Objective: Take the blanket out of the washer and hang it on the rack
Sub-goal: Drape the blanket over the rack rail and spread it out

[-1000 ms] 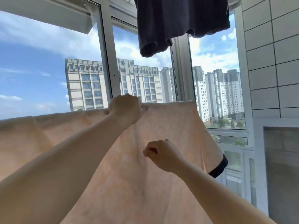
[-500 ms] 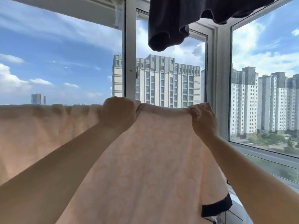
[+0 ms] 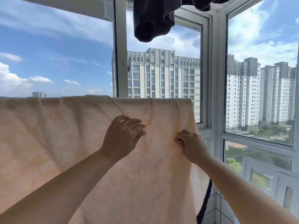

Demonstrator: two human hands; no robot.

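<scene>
While the peach blanket (image 3: 68, 143) hangs draped before the window, the left hand (image 3: 123, 138) rests loosely spread fingers on it. Just right of those fingers, the right hand (image 3: 190, 145) pinches a fold.

Big windows (image 3: 161, 65) with white frames (image 3: 119, 54) show blue sky, white clouds and tall buildings (image 3: 163, 73). Bright sun comes in. White tiles (image 3: 221, 206) sit low on the right.

blanket (image 3: 68, 143) before window (image 3: 163, 75) — garment (image 3: 152, 18) above, hands on blanket
</scene>
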